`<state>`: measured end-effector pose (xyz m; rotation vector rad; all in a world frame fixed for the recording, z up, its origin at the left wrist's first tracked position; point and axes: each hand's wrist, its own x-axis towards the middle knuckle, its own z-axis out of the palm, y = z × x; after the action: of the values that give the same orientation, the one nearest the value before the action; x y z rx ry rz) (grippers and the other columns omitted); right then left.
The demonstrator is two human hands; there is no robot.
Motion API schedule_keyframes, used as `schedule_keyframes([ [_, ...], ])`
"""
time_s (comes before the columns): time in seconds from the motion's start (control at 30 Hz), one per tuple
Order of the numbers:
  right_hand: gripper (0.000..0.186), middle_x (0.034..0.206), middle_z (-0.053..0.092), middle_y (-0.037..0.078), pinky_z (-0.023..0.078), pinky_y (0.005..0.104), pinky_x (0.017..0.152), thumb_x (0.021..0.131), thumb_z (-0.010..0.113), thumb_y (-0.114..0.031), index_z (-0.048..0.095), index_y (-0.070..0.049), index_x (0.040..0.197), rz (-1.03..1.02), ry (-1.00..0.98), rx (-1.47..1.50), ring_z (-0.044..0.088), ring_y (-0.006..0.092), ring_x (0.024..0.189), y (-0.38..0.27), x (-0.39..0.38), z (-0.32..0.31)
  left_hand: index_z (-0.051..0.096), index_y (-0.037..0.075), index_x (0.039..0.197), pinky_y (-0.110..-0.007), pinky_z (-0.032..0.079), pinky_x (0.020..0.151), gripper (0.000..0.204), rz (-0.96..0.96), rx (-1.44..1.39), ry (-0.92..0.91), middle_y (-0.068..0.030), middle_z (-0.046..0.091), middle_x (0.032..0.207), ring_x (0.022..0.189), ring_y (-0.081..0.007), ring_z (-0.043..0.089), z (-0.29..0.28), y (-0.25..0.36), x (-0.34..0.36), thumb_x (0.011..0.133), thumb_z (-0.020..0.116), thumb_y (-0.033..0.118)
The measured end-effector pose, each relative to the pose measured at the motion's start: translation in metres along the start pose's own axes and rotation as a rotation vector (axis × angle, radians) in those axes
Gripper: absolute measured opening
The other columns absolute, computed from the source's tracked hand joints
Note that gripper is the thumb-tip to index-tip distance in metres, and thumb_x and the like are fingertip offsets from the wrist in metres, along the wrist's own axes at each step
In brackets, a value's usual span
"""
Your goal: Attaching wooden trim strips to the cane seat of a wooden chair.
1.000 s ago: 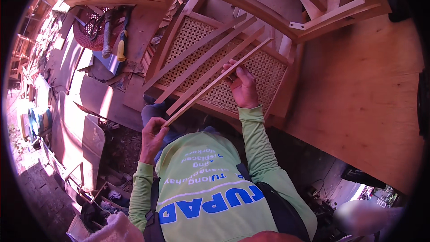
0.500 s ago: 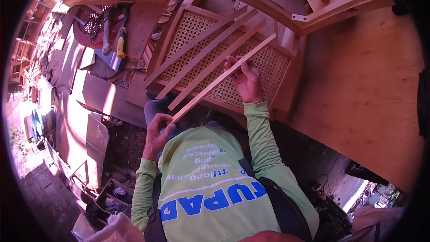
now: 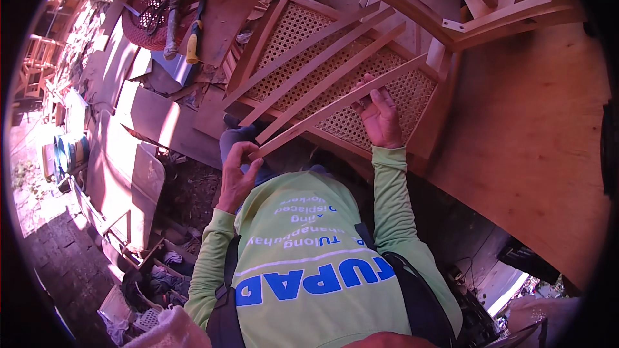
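A long, thin wooden strip [image 3: 322,113] slants across in front of me, its broad face showing. My left hand [image 3: 238,177] is closed on its near end, pinching it between thumb and fingers. Farther up the strip, my right hand [image 3: 382,121] holds it from below, with fingertips showing past the upper edge. Under it is a wooden frame with a woven cane panel [image 3: 290,33]. Three similar wooden strips [image 3: 330,82] lie side by side across that panel, left of the held one.
A curved wooden chair frame [image 3: 393,3] stands beyond the cane panel. To the right spreads a broad plywood sheet [image 3: 516,135]. At the upper left, a red woven basket [image 3: 138,29] sits near a hammer [image 3: 171,26] and a yellow-handled tool [image 3: 193,45].
The held strip has been turned about its length, so a wider face shows now. Both hands keep hold of it. The whole view has shifted, moving the scene rightward and slightly up.
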<state>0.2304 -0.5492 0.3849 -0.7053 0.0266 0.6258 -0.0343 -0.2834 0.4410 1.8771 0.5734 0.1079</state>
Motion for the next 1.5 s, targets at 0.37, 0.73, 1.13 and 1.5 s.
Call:
schedule_keyframes([
  [0.37, 0.029, 0.123, 0.074, 0.013, 0.057, 0.0522, 0.109, 0.11, 0.062, -0.022, 0.066, -0.005, 0.132, 0.028, 0.022, -0.054, 0.071, 0.0288, 0.118, -0.013, -0.014, 0.01, 0.062, 0.001, 0.108, -0.035, 0.054, 0.091, 0.02, 0.205, 0.219, 0.111, -0.01, 0.065, 0.103, 0.097, -0.023, 0.067, -0.012, 0.016, 0.015, 0.092, 0.074, -0.003],
  [0.73, 0.026, 0.124, 0.073, 0.014, 0.058, 0.0538, 0.109, 0.111, 0.059, -0.016, 0.067, -0.006, 0.133, -0.054, -0.091, -0.042, 0.069, 0.0323, 0.124, 0.0, -0.029, 0.051, 0.07, 0.006, 0.115, -0.045, 0.052, 0.084, 0.026, 0.536, 0.212, -0.044, -0.0151, 0.065, 0.108, 0.102, -0.0361, 0.064, 0.039, 0.126, 0.078, 0.091, 0.078, 0.011],
  [1.13, 0.023, 0.123, 0.072, 0.017, 0.059, 0.0546, 0.109, 0.111, 0.058, -0.013, 0.065, -0.004, 0.13, -0.116, -0.042, -0.077, 0.069, 0.0324, 0.123, 0.014, -0.039, 0.063, 0.071, 0.003, 0.103, -0.034, 0.05, 0.069, 0.011, 0.193, -0.148, 0.049, -0.0064, 0.066, 0.086, 0.074, -0.0186, 0.061, 0.062, 0.1, 0.096, 0.094, 0.076, 0.007],
  [1.5, 0.023, 0.12, 0.07, 0.01, 0.063, 0.0477, 0.101, 0.109, 0.06, -0.01, 0.065, -0.003, 0.131, -0.08, -0.005, -0.097, 0.07, 0.0222, 0.114, 0.025, -0.043, 0.071, 0.069, 0.003, 0.1, -0.043, 0.053, 0.072, 0.014, 0.69, 0.252, -0.011, -0.014, 0.066, 0.092, 0.084, -0.0339, 0.067, 0.084, 0.117, 0.099, 0.092, 0.076, 0.01],
])
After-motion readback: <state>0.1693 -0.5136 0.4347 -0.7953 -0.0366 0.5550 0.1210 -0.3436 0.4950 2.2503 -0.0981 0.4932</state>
